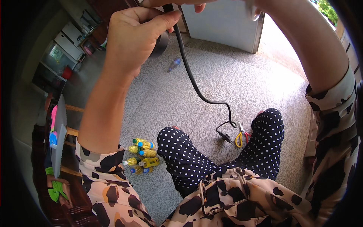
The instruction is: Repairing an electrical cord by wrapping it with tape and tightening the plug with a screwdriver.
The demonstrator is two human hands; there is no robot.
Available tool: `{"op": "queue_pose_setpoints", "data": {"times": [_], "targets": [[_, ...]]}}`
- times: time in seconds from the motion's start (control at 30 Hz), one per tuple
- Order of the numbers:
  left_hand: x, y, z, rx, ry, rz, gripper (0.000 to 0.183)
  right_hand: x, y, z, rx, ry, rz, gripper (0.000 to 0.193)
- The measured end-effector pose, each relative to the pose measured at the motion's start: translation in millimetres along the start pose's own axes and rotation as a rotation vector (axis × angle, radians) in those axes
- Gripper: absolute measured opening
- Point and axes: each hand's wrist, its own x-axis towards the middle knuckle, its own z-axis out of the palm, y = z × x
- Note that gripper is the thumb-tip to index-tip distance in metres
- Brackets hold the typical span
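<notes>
My left hand [132,38] is raised at the top of the head view, thumb and fingers pinched on a black cable [189,72]. A round black part [161,44] shows below its fingers; what it belongs to is hidden. From this hand the cable hangs in a curve to the floor, looping near a black connector [225,137]. My right hand [199,7] is mostly cut off by the upper edge, close to the cable's top; one fingertip shows, and its grip is hidden. Scissors [240,137] with red and yellow handles lie beside the connector, between my knees.
Several bottles [148,153] of yellow liquid stand by my left knee. Farther out, a clear bottle [174,64] lies on the speckled floor. A table [58,140] carries pink and blue items at the left, near a person in green [57,189]. A pale door panel [223,28] stands ahead.
</notes>
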Motion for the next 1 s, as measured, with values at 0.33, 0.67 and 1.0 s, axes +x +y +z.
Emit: {"op": "queue_pose_setpoints", "data": {"times": [0.33, 0.67, 1.0], "targets": [[-0.8, 6.2, -10.6, -0.146, -0.258, -0.011, 0.017, 9.7, 73.6, 29.9, 1.487, -0.340, -0.525, 0.050], [-3.7, 12.6, -12.2, -0.050, -0.344, 0.022, 0.026, 4.9, 71.6, 37.1, 1.315, -0.221, -0.529, 0.036], [-11.7, 16.0, -14.7, 0.087, -0.422, -0.162, 0.024, 5.8, 65.5, 39.3, 0.979, -0.125, -0.284, 0.035]]}}
